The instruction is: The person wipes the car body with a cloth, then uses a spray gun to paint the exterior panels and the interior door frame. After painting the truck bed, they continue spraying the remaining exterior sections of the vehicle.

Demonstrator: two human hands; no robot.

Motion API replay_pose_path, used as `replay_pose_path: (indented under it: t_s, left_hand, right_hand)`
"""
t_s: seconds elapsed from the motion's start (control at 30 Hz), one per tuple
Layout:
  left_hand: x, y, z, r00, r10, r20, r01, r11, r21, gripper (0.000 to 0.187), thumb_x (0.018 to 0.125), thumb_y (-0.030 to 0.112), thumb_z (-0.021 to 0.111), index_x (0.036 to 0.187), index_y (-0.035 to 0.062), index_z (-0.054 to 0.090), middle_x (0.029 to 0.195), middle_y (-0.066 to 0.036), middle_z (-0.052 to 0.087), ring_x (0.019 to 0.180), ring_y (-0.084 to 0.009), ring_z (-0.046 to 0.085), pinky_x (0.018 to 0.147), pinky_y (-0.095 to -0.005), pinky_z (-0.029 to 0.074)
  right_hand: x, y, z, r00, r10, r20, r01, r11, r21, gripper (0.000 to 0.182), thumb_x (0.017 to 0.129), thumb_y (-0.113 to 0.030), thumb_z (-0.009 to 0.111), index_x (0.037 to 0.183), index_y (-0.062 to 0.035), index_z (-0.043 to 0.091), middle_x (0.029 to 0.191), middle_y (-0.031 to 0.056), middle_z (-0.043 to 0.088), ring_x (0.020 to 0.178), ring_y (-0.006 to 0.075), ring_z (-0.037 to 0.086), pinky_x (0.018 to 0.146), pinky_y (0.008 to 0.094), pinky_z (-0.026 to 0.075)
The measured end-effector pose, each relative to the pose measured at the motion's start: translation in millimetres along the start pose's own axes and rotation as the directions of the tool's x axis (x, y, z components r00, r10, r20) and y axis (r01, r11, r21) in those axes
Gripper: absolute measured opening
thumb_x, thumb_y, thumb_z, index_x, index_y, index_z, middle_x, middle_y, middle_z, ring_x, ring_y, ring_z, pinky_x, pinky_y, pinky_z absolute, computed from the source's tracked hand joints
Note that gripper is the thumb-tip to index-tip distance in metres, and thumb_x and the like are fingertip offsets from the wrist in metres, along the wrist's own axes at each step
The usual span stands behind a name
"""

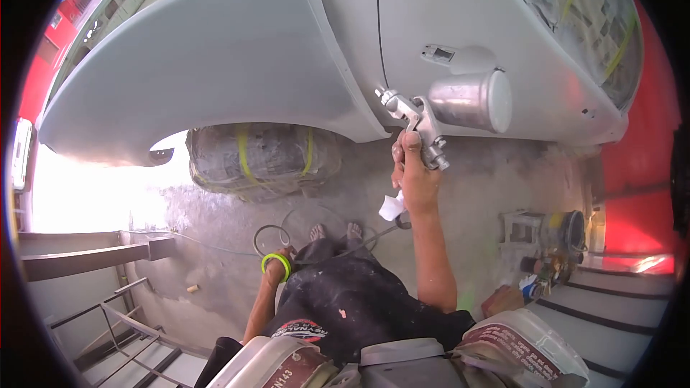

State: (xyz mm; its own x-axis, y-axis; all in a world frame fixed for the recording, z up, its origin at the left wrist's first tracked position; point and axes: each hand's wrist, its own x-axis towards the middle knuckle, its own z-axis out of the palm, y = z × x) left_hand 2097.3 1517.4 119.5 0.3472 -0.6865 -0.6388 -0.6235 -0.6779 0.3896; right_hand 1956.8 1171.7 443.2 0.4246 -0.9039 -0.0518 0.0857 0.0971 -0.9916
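Note:
My right hand (411,165) is wrapped round the grip of a metal spray gun (425,126), held up close to the grey car door (438,7). A silver cup (471,100) is fixed to the gun, and its nozzle end points up and left. Under this hand hangs a small white piece (392,206); what it is I cannot make out. At my waist, my left hand (279,264) is closed round a dark air hose (338,253). A yellow-green ring (277,266) sits around that hand or wrist.
A grey fender (194,57) arches over a wrapped wheel (262,158) with yellow tape. Hose loops (272,237) lie by my bare feet. At right stand buckets (550,233), below a red panel (640,187). A metal frame (122,323) is at lower left. Respirator filters (521,348) edge the view.

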Motion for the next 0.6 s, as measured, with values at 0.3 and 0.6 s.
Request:
replay_pose_path:
  t_s: [0.3,0.6]
  left_hand:
    - [9,8,20,0.996,0.092,-0.020,-0.090,0.994,0.063,0.039,0.085,0.017,0.068,0.123,0.0104,0.068,0.122,-0.021,0.071,0.114,-0.0404,0.067,0.099,-0.0475,0.053]
    - [56,65,-69,0.857,0.515,0.002,-0.515,0.857,0.019,0.049,0.079,0.019,0.073,0.127,0.0122,0.065,0.115,-0.017,0.074,0.108,-0.0396,0.070,0.093,-0.0485,0.055]
  right_hand:
    - [-23,64,-44,0.958,0.271,-0.089,-0.285,0.923,-0.259,0.041,0.100,-0.040,0.065,0.103,0.0002,0.070,0.070,0.0030,0.062,0.045,0.0098,0.046,0.042,0.0296,0.036]
    - [17,-115,55,0.906,-0.360,0.221,0.412,0.641,-0.648,0.043,0.099,-0.038,0.071,0.116,0.0013,0.069,0.073,0.0044,0.057,0.065,0.0107,0.047,0.060,0.0311,0.043]
